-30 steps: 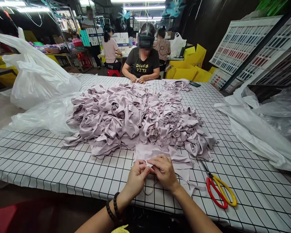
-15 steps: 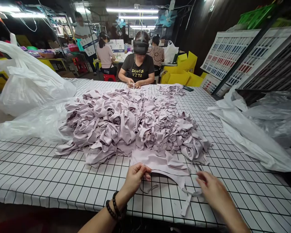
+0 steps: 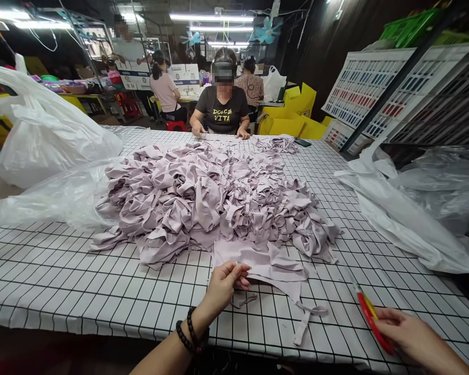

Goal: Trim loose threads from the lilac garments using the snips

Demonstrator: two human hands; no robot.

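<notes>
My left hand point(image 3: 227, 284) pinches the front edge of a pale mauve piece of cloth point(image 3: 260, 260) spread at the near side of the pile. From the cloth's right end, thin straps point(image 3: 304, 325) trail over the table, and a short cord point(image 3: 245, 301) lies just beside my left hand. At the right, my right hand point(image 3: 394, 328) holds scissors point(image 3: 369, 312) with red and yellow handles, blades pointing away from me. They are low over the table, well apart from the cloth. Behind it rises a heap of mauve garments point(image 3: 187, 192).
The table point(image 3: 101, 291) has a white cover with black grid lines. White plastic bags flank the heap, one at the left point(image 3: 54, 130) and one at the right point(image 3: 406, 219). Across the table sits a person in a black shirt point(image 3: 222, 112), near stacked straps point(image 3: 275, 144) and a phone point(image 3: 303, 142).
My right hand has moved right and toward me, away from the cloth, with the scissors. My left hand keeps its pinch, shifted slightly right. The person opposite has spread their hands apart.
</notes>
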